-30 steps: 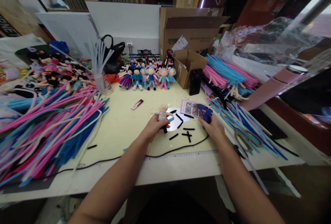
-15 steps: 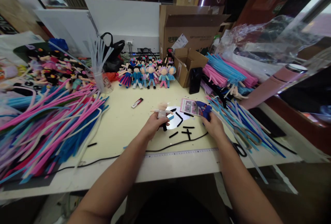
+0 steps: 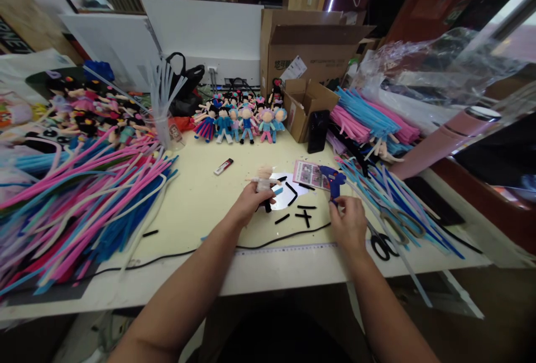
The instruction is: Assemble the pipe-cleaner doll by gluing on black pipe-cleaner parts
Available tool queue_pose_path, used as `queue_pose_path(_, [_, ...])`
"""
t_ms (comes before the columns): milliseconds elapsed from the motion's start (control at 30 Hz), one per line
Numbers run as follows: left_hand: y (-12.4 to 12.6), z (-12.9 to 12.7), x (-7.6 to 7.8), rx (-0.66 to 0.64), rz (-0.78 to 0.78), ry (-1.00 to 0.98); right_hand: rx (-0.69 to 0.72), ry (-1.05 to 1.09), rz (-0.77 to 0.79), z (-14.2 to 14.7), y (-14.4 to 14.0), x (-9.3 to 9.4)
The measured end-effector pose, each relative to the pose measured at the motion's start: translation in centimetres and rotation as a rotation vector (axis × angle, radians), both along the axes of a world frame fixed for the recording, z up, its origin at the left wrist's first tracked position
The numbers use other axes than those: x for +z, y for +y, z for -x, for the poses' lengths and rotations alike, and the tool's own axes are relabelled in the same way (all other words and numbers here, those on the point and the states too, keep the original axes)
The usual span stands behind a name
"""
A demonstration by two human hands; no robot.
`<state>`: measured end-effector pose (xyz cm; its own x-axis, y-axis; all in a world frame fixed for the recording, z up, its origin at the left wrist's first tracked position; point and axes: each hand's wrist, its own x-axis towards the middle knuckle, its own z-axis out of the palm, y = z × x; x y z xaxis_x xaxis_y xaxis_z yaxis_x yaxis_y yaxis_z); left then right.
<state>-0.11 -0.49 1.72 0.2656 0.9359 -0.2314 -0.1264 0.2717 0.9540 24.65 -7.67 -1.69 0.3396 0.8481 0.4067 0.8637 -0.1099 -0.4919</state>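
While the small doll [image 3: 263, 180] is gripped upright in the left hand [image 3: 250, 204], just near of the shiny patch on the table [image 3: 196, 201], the right hand [image 3: 348, 223] is seen drawn back toward the near edge compared with a moment ago, when it lay over the blue glue gun [image 3: 332, 180]. Its fingers are now curled loosely just near of the gun's handle; whether the handle or cord is pinched there cannot be told. The gun is left resting by the printed card [image 3: 309, 173], so the gluing seems paused while the doll is kept in place. Short black pieces [image 3: 302, 213] are scattered between the two hands, and scissors [image 3: 380, 243] lie just right of the right hand. The doll's lower half is hidden behind the left fingers, and its details are too small to be made out.
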Motion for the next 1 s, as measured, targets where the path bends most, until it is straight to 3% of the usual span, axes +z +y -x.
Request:
queue_pose_path(133, [0.0,0.0,-0.2,-0.006,-0.005,0.005,0.319,-0.11,0.122,1.7,0.2,0.3])
queue_pose_path(333, [0.0,0.1,-0.1,0.006,-0.008,-0.004,0.404,-0.181,0.257,2.1,3.1,0.4])
queue_pose_path(467, [0.0,0.1,0.2,0.022,-0.014,-0.056,0.391,0.059,0.195,3.5,4.1,2.0])
queue_pose_path(600, [0.3,0.5,0.1,0.048,-0.07,-0.047,0.534,0.376,0.227,6.6,5.0,4.3])
queue_pose_path(700, [0.8,1.2,0.0,0.138,-0.119,-0.072,0.644,0.448,0.249,8.8,6.1,5.4])
queue_pose_path(867, [1.5,2.1,0.1,0.246,-0.125,-0.146,0.727,0.477,0.227,11.0,7.6,5.0])
queue_pose_path(1000, [1.7,2.3,-0.1,0.279,-0.163,-0.102,0.76,0.694,0.283,11.1,8.1,3.9])
